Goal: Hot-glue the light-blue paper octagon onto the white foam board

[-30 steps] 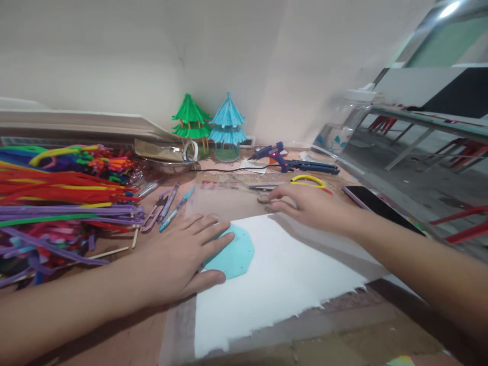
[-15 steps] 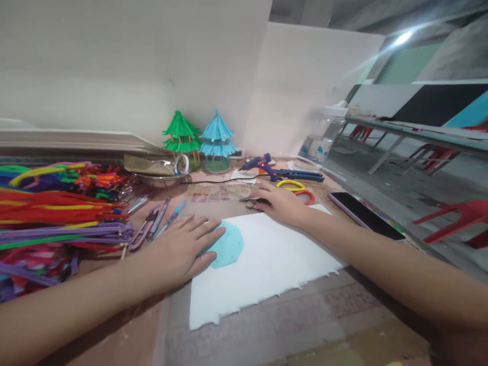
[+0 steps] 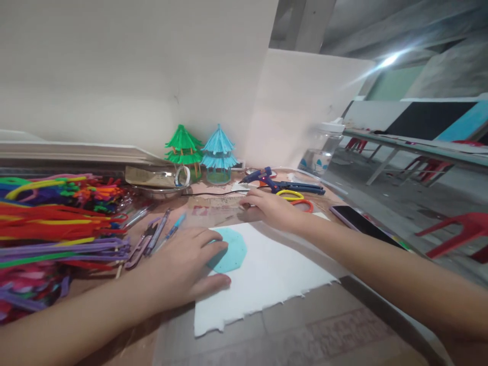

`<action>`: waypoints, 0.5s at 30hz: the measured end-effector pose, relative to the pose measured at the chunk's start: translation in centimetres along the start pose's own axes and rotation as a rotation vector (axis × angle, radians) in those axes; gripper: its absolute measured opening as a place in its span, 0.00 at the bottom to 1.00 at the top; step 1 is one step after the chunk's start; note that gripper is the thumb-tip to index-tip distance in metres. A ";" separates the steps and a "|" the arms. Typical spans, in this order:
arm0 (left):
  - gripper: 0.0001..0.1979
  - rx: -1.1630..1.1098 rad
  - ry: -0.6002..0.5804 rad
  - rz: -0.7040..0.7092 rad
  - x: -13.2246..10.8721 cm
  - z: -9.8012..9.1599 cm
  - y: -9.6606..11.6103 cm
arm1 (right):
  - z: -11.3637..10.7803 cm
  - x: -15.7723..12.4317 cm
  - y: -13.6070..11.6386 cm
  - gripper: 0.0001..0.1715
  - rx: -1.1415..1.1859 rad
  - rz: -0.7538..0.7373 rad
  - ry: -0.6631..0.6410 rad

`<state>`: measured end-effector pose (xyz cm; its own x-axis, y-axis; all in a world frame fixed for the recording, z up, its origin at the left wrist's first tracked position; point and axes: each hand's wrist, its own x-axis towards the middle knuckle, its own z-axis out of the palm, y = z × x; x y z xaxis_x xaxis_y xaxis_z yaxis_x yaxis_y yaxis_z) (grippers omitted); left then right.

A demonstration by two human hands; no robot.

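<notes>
My left hand (image 3: 190, 264) rests with its fingers apart on a light blue eight-sided piece (image 3: 232, 251) and the white sheet (image 3: 263, 277) beneath it. Part of the blue piece is hidden under those fingers; small dark dots mark its edge. Beyond the sheet's far edge, my right hand (image 3: 269, 208) is closed, fingertips pinched low over the clear mat (image 3: 213, 206). Something small and dark shows between the fingertips, too little to name. Close to this hand lie scissors with yellow and orange handles (image 3: 290, 194) and a blue glue gun (image 3: 257, 176).
Bundles of coloured pipe cleaners (image 3: 57, 218) fill the left side. Pens (image 3: 173, 229) and a pink cutter (image 3: 141, 246) lie beside them. Behind stand a green model (image 3: 183, 147), a blue model (image 3: 218, 152) and a metal bowl (image 3: 160, 193). A phone (image 3: 366, 226) lies right, a clear jar (image 3: 320, 147) behind.
The view has tilted up a little. My left hand has shifted nearer, its fingers more bent and its thumb farther out. My right hand has moved slightly left and away, fingers still pinched.
</notes>
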<state>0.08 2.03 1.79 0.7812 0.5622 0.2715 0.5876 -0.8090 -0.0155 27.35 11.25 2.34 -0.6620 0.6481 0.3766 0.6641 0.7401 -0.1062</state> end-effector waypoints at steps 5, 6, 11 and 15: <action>0.35 -0.078 -0.088 -0.095 0.3 -0.9 1.0 | 0.6 4.5 -3.5 0.14 0.024 0.054 -0.031; 0.35 -0.077 -0.102 -0.107 0.4 -0.9 1.1 | 0.9 5.2 -4.2 0.16 0.028 0.056 -0.061; 0.23 0.012 -0.090 -0.057 0.6 -0.4 0.8 | 1.0 5.7 -4.3 0.19 -0.013 0.138 -0.093; 0.17 0.127 -0.026 0.066 0.7 0.0 0.6 | -2.0 3.2 -0.3 0.10 -0.136 0.395 -0.091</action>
<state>0.92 1.95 1.99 0.8235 0.5138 0.2403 0.5551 -0.8173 -0.1548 25.71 12.73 5.39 -0.3713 0.8948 0.2481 0.9087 0.4051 -0.1011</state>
